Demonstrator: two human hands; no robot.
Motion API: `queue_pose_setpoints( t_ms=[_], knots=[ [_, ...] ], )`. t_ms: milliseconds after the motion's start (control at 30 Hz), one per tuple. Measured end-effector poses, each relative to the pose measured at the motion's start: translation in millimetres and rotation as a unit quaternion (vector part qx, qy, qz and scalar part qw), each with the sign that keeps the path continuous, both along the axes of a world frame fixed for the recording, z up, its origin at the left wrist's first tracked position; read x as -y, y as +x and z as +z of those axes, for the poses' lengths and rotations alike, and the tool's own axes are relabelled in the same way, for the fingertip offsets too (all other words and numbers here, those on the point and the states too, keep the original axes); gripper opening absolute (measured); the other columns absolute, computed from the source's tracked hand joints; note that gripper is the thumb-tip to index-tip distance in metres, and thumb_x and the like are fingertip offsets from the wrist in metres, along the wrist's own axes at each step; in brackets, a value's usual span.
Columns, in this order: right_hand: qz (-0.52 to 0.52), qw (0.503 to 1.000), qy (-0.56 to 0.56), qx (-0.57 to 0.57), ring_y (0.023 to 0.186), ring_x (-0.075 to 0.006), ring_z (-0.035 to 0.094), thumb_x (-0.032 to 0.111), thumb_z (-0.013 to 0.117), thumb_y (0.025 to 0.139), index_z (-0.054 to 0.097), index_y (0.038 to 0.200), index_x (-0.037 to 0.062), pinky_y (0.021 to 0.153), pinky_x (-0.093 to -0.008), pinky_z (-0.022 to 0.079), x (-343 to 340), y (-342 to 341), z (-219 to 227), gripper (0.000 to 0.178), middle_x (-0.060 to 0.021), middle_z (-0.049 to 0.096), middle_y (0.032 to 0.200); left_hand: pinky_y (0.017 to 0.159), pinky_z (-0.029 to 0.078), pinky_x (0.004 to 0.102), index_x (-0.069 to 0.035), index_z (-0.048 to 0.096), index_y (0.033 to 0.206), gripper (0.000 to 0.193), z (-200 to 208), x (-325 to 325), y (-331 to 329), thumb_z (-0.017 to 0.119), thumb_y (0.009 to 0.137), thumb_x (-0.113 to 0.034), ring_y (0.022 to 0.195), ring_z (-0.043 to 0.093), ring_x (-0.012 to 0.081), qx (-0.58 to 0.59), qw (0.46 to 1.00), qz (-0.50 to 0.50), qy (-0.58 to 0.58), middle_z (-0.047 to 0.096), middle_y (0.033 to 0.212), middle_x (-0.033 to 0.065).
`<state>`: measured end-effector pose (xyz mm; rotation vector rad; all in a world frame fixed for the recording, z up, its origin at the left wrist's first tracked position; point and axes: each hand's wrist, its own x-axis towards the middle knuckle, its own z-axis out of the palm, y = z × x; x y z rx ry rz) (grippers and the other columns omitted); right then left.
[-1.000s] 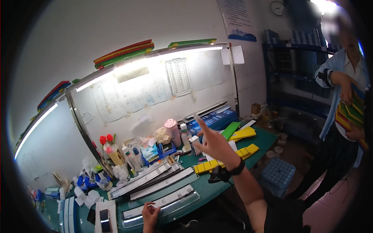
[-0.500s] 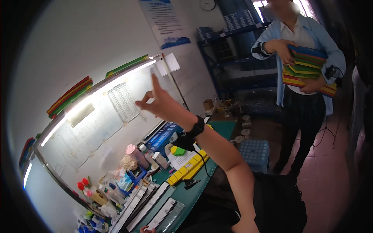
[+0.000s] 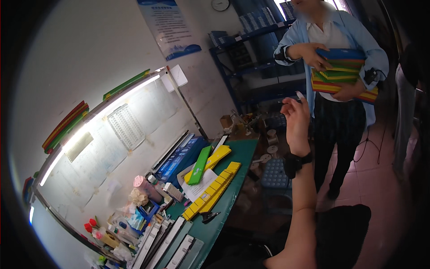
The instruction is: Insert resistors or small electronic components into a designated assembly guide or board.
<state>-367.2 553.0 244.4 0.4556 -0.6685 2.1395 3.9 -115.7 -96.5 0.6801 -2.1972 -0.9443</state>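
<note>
My right hand (image 3: 297, 117) is raised in mid-air right of the workbench, wearing a black wristband. One finger points up and the others are loosely bent; I see nothing held. Behind it, a person (image 3: 333, 33) in a light blue shirt hugs a stack of coloured flat boards (image 3: 338, 71), blue, green, yellow and red, with both hands. On the green bench top (image 3: 244, 154) lie a long yellow strip (image 3: 208, 193), another yellow strip (image 3: 220, 154) and a green strip (image 3: 200, 165). My left hand is out of view.
A blue box (image 3: 181, 157), a pink bottle (image 3: 147, 187) and pale rulers or rails (image 3: 181, 253) crowd the bench. Above runs a lit lamp frame (image 3: 101, 110) with coloured boards on top. A blue stool (image 3: 275, 175) stands beside the bench, shelving (image 3: 255, 69) behind.
My right hand has swung rightward, away from the lamp frame, and its fingers have bent more. The view has shifted. The fingertips at the lower edge are gone from sight.
</note>
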Motion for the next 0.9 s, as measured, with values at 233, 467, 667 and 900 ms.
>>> queue_pose_setpoints(
  t_ms=[233, 467, 667, 900],
  knots=[
    [0.034, 0.963, -0.256, -0.080, 0.079, -0.0127, 0.053, 0.014, 0.054, 0.100, 0.049, 0.129, 0.0057, 0.086, -0.0337, 0.042, 18, 44, -24, 0.031, -0.0031, 0.060, 0.088, 0.052, 0.042, 0.0258, -0.006, 0.057, 0.118, 0.036, 12, -4, 7, 0.079, 0.090, -0.014, 0.062, 0.052, 0.0095, 0.026, 0.998, -0.030, 0.051, 0.058, 0.073, 0.0005],
    [0.043, 0.951, -0.285, -0.115, 0.076, -0.0111, 0.050, 0.016, 0.056, 0.098, 0.050, 0.121, 0.0086, 0.087, -0.0334, 0.039, 28, 59, -34, 0.024, 0.0015, 0.056, 0.082, 0.051, 0.041, 0.0258, -0.008, 0.058, 0.114, 0.033, 20, 19, 17, 0.079, 0.089, -0.010, 0.059, 0.050, 0.0083, -0.053, 0.988, -0.088, -0.117, 0.057, 0.070, 0.0024],
    [0.057, 0.939, -0.316, -0.125, 0.077, -0.0121, 0.050, 0.017, 0.054, 0.097, 0.050, 0.117, 0.0083, 0.087, -0.0341, 0.039, 27, 75, -36, 0.022, 0.0008, 0.056, 0.082, 0.051, 0.040, 0.0264, -0.008, 0.058, 0.112, 0.030, 31, 27, 7, 0.078, 0.090, -0.010, 0.059, 0.049, 0.0091, -0.091, 0.977, -0.166, -0.102, 0.056, 0.070, 0.0026],
    [0.108, 0.917, -0.346, -0.168, 0.081, -0.0161, 0.051, 0.024, 0.050, 0.097, 0.053, 0.115, 0.0070, 0.087, -0.0378, 0.040, 38, 117, -16, 0.024, -0.0024, 0.057, 0.085, 0.051, 0.040, 0.0272, -0.008, 0.059, 0.110, 0.028, 38, 25, 8, 0.078, 0.090, -0.011, 0.058, 0.049, 0.0099, -0.125, 0.957, -0.250, -0.076, 0.055, 0.069, 0.0028]
  ],
)
